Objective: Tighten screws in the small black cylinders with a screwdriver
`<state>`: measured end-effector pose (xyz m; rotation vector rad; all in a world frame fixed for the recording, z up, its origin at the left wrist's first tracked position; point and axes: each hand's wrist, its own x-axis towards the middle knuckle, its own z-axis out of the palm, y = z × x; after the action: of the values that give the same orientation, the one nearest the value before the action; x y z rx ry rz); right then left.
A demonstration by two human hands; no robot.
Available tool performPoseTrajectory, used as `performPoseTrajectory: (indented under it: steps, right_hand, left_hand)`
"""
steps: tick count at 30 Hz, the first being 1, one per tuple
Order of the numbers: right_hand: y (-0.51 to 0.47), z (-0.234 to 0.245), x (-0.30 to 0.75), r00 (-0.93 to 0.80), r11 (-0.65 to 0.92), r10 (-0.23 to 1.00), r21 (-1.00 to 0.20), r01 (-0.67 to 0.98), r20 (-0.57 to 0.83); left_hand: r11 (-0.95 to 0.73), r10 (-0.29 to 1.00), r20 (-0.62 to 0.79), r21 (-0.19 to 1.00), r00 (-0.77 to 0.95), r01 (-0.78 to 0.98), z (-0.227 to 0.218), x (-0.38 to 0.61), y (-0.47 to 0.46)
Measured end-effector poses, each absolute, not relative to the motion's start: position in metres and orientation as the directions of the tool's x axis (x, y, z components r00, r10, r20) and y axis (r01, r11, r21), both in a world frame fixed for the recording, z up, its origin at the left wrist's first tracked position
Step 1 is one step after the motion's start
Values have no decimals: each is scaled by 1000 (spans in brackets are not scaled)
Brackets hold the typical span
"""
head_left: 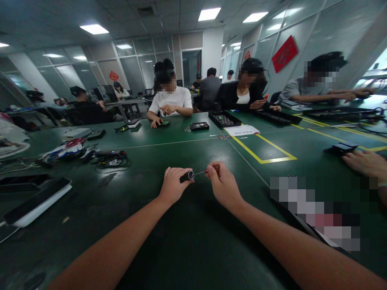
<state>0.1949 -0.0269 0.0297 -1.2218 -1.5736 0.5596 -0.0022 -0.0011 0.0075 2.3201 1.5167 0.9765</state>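
My left hand [173,186] is closed around a small black cylindrical part [188,176] with a round shiny end that faces right. My right hand [222,183] pinches a thin screwdriver [203,172] with a red handle, its metal tip pointing left at the end of the cylinder. Both hands hover just above the dark green table [187,241], close together at its middle, with both forearms reaching in from the bottom of the view.
Cables and tools [105,158] lie at the left, a flat black and white device [36,201] nearer the left edge. A yellow taped rectangle [263,151] marks the table on the right. Another person's hand [364,163] rests at the right edge. Several people sit across, beside a black tray [224,119].
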Motion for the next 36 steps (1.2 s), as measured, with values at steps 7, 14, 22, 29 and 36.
performPoseTrajectory:
  steps: [7, 14, 22, 29, 36]
  right_hand:
    - [-29, 35, 198, 100, 420, 862, -810, 409, 498]
    - [-31, 36, 197, 37, 430, 865, -779, 457, 500]
    - [-29, 38, 199, 82, 374, 879, -786, 493, 470]
    - [-31, 39, 198, 55, 431, 857, -772, 467, 512]
    - [-30, 38, 198, 36, 413, 866, -754, 511, 499]
  left_hand:
    - [-438, 882, 398, 502, 251, 745, 8, -2, -1]
    - [-423, 891, 381, 501, 247, 755, 9, -3, -2]
    - [-415, 896, 369, 505, 246, 757, 10, -3, -2]
    - [-413, 898, 365, 505, 246, 758, 8, -3, -1]
    - [-408, 901, 356, 499, 249, 764, 9, -2, -1]
